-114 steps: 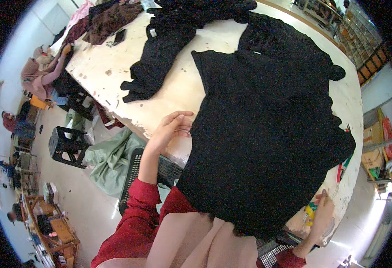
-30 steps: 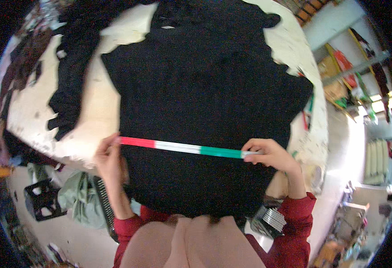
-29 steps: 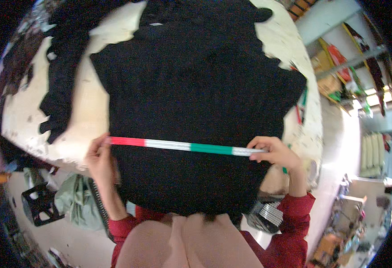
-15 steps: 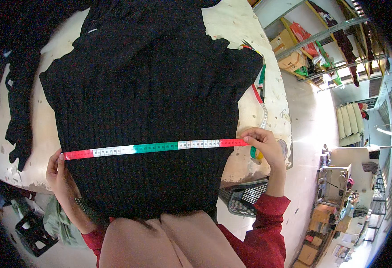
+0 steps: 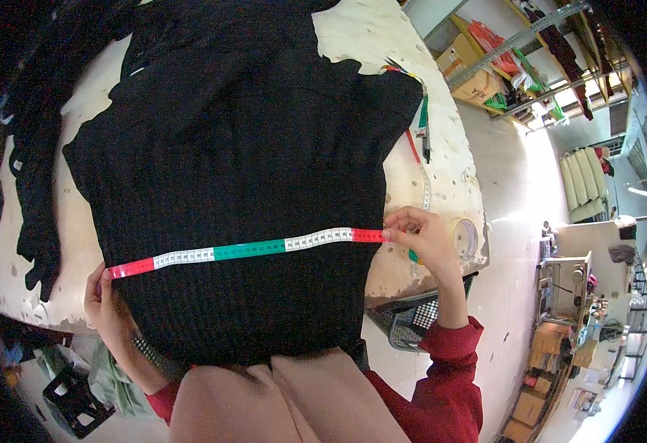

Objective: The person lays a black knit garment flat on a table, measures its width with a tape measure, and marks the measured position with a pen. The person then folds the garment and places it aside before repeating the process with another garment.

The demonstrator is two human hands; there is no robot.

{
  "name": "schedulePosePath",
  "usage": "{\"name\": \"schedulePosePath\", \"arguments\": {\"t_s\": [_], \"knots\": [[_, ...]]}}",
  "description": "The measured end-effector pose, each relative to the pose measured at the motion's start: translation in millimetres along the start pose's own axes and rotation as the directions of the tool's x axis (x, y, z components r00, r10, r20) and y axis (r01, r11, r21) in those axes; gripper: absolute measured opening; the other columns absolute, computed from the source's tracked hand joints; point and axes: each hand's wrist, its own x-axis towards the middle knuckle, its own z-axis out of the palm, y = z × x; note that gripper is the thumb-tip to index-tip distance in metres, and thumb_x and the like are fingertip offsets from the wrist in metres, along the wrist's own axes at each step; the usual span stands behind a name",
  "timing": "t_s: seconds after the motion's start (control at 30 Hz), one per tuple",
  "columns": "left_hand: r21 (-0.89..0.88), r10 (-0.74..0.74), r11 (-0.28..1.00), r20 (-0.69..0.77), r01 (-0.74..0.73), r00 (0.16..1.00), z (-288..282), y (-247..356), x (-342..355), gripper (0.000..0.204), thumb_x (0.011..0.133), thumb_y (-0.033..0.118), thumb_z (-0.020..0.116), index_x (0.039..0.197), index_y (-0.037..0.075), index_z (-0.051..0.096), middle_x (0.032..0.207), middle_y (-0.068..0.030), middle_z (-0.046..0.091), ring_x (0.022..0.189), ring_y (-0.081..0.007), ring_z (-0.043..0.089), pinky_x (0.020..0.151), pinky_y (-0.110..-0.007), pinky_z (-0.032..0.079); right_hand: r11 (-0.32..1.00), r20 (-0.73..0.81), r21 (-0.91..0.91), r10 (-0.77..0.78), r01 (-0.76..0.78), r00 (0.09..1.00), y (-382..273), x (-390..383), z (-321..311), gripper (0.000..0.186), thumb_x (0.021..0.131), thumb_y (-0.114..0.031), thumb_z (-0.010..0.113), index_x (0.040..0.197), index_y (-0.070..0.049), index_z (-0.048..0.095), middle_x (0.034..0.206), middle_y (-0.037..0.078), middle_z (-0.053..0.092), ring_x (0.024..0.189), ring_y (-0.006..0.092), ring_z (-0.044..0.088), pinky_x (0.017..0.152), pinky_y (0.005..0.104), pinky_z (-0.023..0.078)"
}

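A black ribbed garment (image 5: 249,162) lies spread on a pale, worn table. Across its width runs a tape measure (image 5: 249,250) in red, white and green sections. My left hand (image 5: 105,299) pinches the tape's red end at the garment's left edge. At the right edge, my right hand (image 5: 421,235) pinches another red section between thumb and fingers. Between the hands the tape bows slightly upward towards the right. Its remaining length passes behind my right hand and lies loose on the table further up, beside the garment.
A roll of adhesive tape (image 5: 463,238) sits at the table's right edge. Below that edge stands a dark plastic basket (image 5: 412,321). More black cloth (image 5: 39,192) lies on the left of the table (image 5: 80,162). Shelves with boxes (image 5: 478,70) stand beyond the floor at right.
My right hand has shifted left along the tape towards the garment's edge, and the tape has gone from taut to slightly wavy. The adhesive roll is now more exposed.
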Motion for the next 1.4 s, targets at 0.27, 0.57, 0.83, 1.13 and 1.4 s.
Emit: {"name": "schedulePosePath", "arguments": {"t_s": [0.27, 0.57, 0.83, 1.13, 1.4], "knots": [[-0.020, -0.022, 1.000, -0.022, 0.022, 1.000, -2, -1, 1, 0.023, 0.094, 0.008, 0.062, 0.113, -0.005, 0.063, 0.092, -0.0029, 0.065, 0.071, -0.0040, 0.053, 0.062, -0.017, 0.041, 0.973, -0.049, -0.228, -0.044, 0.032, 0.998, -8, -4, 13, 0.022, 0.076, -0.011, 0.078, 0.091, 0.000, 0.066, 0.076, 0.001, 0.064, 0.070, 0.0048, 0.057, 0.063, 0.0220, 0.044], [-0.067, -0.105, 0.993, -0.117, 0.098, 0.988, -6, 6, 3, 0.023, 0.091, 0.002, 0.065, 0.113, -0.004, 0.065, 0.089, -0.0028, 0.068, 0.058, 0.0001, 0.047, 0.050, -0.012, 0.035, 0.962, 0.082, 0.226, 0.138, -0.154, 0.987, 1, 2, 1, 0.025, 0.077, -0.010, 0.078, 0.091, -0.004, 0.058, 0.059, -0.001, 0.054, 0.048, 0.0047, 0.044, 0.042, 0.0212, 0.029], [-0.014, -0.107, 0.994, -0.083, 0.106, 0.991, -11, 0, 4, 0.025, 0.093, 0.004, 0.062, 0.117, -0.004, 0.063, 0.074, 0.0055, 0.058, 0.049, 0.0015, 0.032, 0.043, -0.015, 0.023, 0.884, 0.173, 0.421, 0.139, -0.201, 0.975, 4, 4, -3, 0.030, 0.081, 0.000, 0.067, 0.098, -0.009, 0.043, 0.062, -0.003, 0.052, 0.047, 0.0031, 0.039, 0.042, 0.0192, 0.025], [-0.001, -0.083, 0.996, -0.112, 0.084, 0.990, -10, -1, 6, 0.026, 0.093, 0.006, 0.063, 0.118, -0.002, 0.063, 0.080, 0.0046, 0.063, 0.050, 0.0020, 0.035, 0.042, -0.014, 0.025, 0.900, 0.159, 0.400, 0.120, -0.175, 0.980, 10, 5, -2, 0.029, 0.082, 0.001, 0.066, 0.097, -0.008, 0.043, 0.059, -0.003, 0.047, 0.045, 0.0050, 0.041, 0.042, 0.0207, 0.028], [-0.016, -0.086, 0.996, -0.081, 0.085, 0.993, -8, 0, 6, 0.028, 0.093, 0.008, 0.064, 0.119, -0.002, 0.062, 0.084, 0.0036, 0.064, 0.051, 0.0021, 0.038, 0.043, -0.014, 0.027, 0.917, 0.153, 0.355, 0.136, -0.183, 0.979, 4, 5, -3, 0.029, 0.081, 0.001, 0.065, 0.099, -0.007, 0.044, 0.059, -0.004, 0.047, 0.047, 0.0044, 0.041, 0.043, 0.0199, 0.027]]}}
